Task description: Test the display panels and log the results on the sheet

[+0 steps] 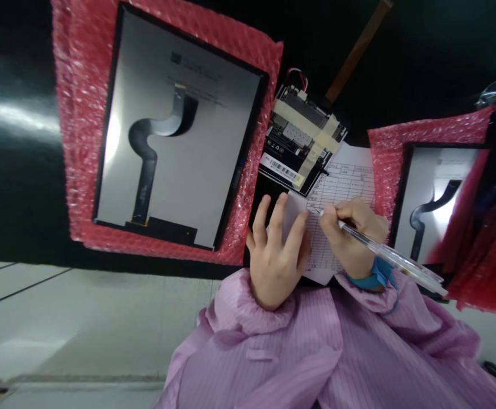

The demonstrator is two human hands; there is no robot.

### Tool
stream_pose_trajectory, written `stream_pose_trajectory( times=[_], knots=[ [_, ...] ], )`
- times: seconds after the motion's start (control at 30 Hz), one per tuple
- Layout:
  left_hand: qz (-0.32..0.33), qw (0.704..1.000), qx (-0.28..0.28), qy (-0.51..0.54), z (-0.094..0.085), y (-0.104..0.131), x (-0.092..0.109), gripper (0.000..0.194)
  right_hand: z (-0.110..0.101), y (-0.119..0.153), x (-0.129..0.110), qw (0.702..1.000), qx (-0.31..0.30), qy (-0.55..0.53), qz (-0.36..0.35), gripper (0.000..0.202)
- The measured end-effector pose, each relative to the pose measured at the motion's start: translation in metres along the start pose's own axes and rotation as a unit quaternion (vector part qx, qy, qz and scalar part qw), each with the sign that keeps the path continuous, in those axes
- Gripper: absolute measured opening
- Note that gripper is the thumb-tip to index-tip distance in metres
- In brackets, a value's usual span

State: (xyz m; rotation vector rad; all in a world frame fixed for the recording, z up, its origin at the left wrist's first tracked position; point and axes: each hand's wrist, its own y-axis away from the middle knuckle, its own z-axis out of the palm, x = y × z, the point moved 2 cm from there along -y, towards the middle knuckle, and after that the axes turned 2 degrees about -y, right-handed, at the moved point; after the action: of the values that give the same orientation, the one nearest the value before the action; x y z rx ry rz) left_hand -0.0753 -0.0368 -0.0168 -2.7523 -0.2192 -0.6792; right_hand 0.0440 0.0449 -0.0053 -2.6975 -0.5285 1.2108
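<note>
Item: paper form (345, 180), printed table, lower centre-right of the frame, lying on the dark surface (13, 187).
Left hand (277, 250): fingers spread, flat on the form's left part, grasping nothing.
Right hand (350, 234): closed round a clear pen (384, 253), tip on the sheet.
Adjacent: circuit board (301, 139) with tape strips and a barcode label, resting on the form's upper edge.
Upper left: display panel (175, 130), flex cable up, on red bubble wrap (67, 142). Right edge: second panel (437, 199), likewise wrapped.
Risks, as judged: if the flat hand lifts, the sheet may slide and smear the entry; a sliding sheet or a pushing sleeve could nudge the board; the pen's long tail points toward the second panel and may scratch it.
</note>
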Motion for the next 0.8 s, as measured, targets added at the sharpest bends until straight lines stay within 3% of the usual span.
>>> stream_pose_trajectory(
  times=[0.8],
  knots=[
    [-0.012, 1.0, 0.0, 0.006, 0.0005, -0.0004, 0.0003, 0.027, -0.0012, 0.0002, -0.0015, 1.0, 0.008, -0.001, 0.017, 0.032]
  ],
)
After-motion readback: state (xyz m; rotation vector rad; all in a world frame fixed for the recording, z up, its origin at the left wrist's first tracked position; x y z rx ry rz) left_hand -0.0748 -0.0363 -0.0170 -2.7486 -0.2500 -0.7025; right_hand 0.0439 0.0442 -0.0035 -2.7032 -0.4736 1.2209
